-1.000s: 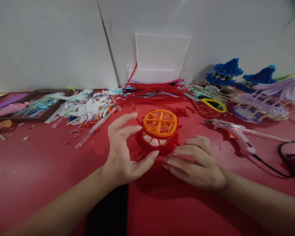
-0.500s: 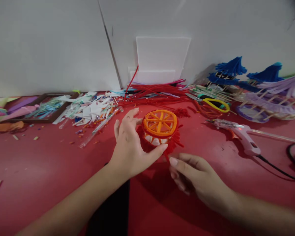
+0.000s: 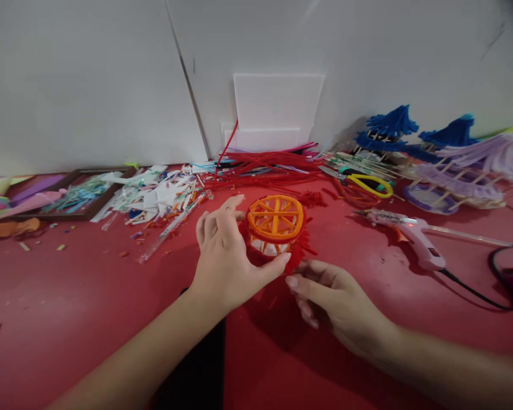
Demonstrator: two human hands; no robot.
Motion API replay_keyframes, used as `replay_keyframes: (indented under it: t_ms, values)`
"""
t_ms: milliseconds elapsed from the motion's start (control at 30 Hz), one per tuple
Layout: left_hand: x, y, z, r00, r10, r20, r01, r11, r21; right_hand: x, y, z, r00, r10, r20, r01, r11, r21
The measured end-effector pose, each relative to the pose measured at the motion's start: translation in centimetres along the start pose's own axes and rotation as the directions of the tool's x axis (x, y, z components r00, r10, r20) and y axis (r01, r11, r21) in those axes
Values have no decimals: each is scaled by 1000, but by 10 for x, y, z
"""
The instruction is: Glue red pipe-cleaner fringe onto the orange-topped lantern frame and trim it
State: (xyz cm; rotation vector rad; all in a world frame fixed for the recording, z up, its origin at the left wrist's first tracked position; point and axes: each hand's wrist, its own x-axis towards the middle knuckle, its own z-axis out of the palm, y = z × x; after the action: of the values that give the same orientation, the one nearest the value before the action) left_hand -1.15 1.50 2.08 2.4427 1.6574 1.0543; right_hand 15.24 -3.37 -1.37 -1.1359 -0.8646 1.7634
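Observation:
A small round craft piece [image 3: 276, 217] with an orange spoked top, a pale lower part and red fuzzy fringe round its base stands on the red table. My left hand [image 3: 228, 256] curves around its left and near sides, thumb at the front and fingers behind, gripping it. At the near right edge of the fringe, my right hand [image 3: 331, 296] has thumb and fingers pinched together by the red strands. What lies between those fingertips is too small to tell.
A pink glue gun [image 3: 419, 236] lies at the right, near yellow-handled scissors [image 3: 370, 185]. Red pipe cleaners [image 3: 269, 165] and white scraps [image 3: 162, 191] lie behind. Blue-topped models [image 3: 393, 122] stand at the back right. A black object [image 3: 196, 370] lies in front.
My right hand has moved slightly left and closer to the fringe. The orange top is tilted a little more toward the camera. The whole view has shifted slightly.

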Motion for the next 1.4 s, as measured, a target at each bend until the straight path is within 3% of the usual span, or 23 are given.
replay_keyframes:
  t_ms: [133,300,600,1067,1200,1400]
  values:
    - [0,0,1,1000,7,-9,-7,1000,14,2,0,0,1000,12,0,-12,999,50]
    - [-1,-1,3,999,10,-34,-8,998,58,5,-6,0,993,114,-14,-109,973,201]
    - [-1,1,4,999,12,-46,-10,999,44,8,-9,-1,988,156,25,-157,969,193]
    - [-3,-6,5,998,46,-35,-43,996,83,7,-14,-5,987,158,-10,-151,960,237]
    - [-1,-14,2,991,119,-53,-117,992,47,6,-17,-9,991,114,-66,-93,961,260]
    - [1,-22,0,975,219,-40,-220,975,-18,8,-12,-7,995,73,-68,-62,985,162]
